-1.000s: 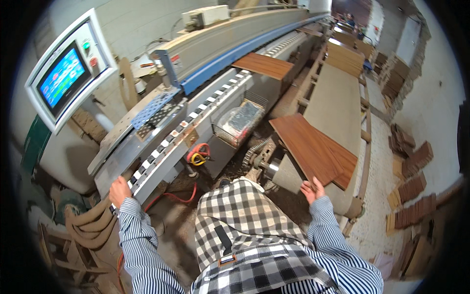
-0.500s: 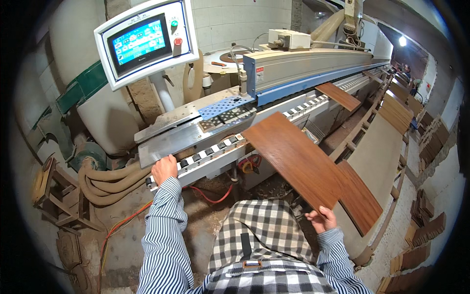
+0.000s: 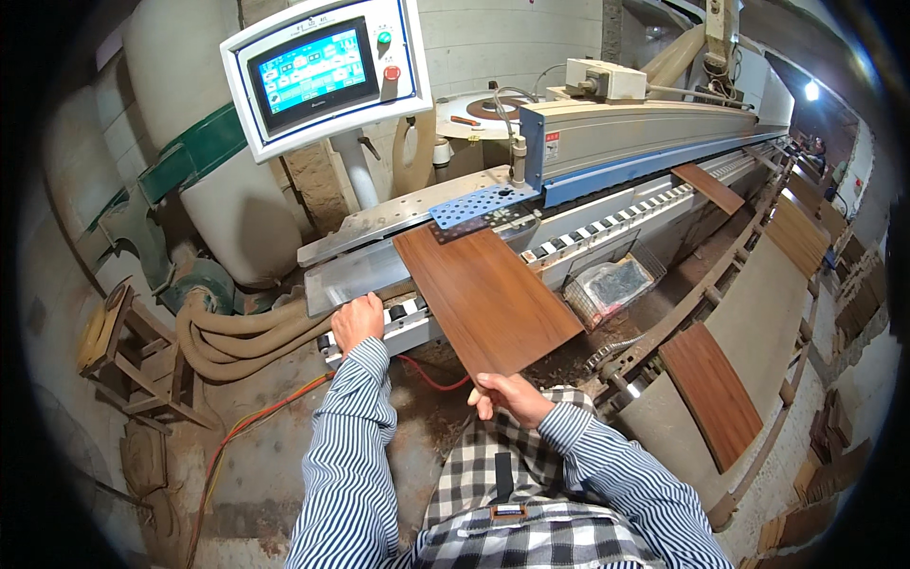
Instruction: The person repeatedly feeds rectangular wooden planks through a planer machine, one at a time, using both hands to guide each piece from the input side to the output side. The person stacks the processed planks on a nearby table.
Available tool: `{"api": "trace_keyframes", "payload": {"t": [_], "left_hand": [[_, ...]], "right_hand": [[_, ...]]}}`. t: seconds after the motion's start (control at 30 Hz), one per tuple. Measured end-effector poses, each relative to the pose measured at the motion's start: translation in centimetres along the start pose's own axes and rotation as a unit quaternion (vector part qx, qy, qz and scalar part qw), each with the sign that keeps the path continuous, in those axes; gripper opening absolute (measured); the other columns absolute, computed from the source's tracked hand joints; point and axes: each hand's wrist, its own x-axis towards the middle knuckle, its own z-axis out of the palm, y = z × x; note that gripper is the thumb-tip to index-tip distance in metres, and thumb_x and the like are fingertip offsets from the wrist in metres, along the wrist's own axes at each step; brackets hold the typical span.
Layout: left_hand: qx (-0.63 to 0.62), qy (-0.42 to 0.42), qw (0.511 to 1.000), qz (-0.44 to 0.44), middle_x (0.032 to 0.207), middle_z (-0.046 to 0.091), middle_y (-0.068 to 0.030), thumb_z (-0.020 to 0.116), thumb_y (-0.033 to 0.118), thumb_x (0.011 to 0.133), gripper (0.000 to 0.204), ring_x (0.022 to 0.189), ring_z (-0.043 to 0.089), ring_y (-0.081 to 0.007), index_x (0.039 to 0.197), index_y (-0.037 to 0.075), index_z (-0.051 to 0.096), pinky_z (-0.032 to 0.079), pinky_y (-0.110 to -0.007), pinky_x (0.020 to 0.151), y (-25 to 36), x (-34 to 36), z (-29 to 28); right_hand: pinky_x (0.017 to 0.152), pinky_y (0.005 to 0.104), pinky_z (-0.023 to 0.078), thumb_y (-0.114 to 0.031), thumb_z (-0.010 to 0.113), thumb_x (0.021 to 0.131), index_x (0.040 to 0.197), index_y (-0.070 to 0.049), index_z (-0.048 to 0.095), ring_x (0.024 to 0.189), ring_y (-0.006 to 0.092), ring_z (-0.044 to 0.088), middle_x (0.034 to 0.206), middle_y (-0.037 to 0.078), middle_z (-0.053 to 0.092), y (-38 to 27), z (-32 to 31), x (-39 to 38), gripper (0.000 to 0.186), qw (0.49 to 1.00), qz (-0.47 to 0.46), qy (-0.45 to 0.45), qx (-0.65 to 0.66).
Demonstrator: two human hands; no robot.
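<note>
The right hand [image 3: 512, 394] grips the brown board [image 3: 483, 296], and the left hand [image 3: 357, 321] rests open on the machine [image 3: 607, 142].

Blue perforated guard [image 3: 479, 202] blocks panel [image 3: 483, 294] far edge; near side open.

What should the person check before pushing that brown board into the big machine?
1. Right hand gripping the near edge of the brown rectangular wooden board: ok.
2. Board's far end resting on the grey roller conveyor: ok.
3. Left hand on the conveyor's near end, beside the board, not under it: ok.
4. Smaller brown board farther along the conveyor, well apart: ok.
5. Board square against the machine's guide: cannot tell.
6. White touchscreen control panel lit: ok.
</note>
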Motion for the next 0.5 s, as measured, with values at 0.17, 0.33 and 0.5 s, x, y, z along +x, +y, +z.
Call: {"api": "trace_keyframes", "payload": {"t": [0.17,0.33,0.5], "left_hand": [[0.001,0.000,1.000,-0.006,0.068,0.062,-0.0216,0.043,0.031,0.084,0.042,0.067,0.062,-0.0366,0.070,0.000,0.067,0.047,-0.043,0.072,0.0,0.0,-0.2],[0.010,-0.002,1.000,-0.005,0.070,0.062,-0.0223,0.043,0.031,0.085,0.042,0.067,0.061,-0.0374,0.070,0.000,0.067,0.047,-0.043,0.071,-0.2,0.1,0.2],[-0.001,-0.014,1.000,-0.011,0.072,0.062,-0.0226,0.042,0.032,0.085,0.043,0.069,0.062,-0.0374,0.072,-0.001,0.067,0.047,-0.045,0.070,-0.1,0.1,0.0]], "right_hand": [[0.054,0.0216,0.040,-0.034,0.044,0.092,0.067,-0.003,0.058,0.046,0.0086,0.046,0.055,0.003,0.054,-0.4,1.4,2.0,0.042,0.999,0.031,-0.014,0.001],[0.045,0.0213,0.034,-0.038,0.047,0.090,0.063,-0.003,0.058,0.044,0.0082,0.044,0.053,0.003,0.053,0.7,1.2,2.2,0.045,0.999,-0.001,0.030,0.026],[0.045,0.0202,0.035,-0.036,0.048,0.090,0.065,-0.002,0.058,0.044,0.0081,0.045,0.058,0.004,0.056,-0.4,0.8,1.4,0.043,0.998,0.010,0.051,0.031]]}}
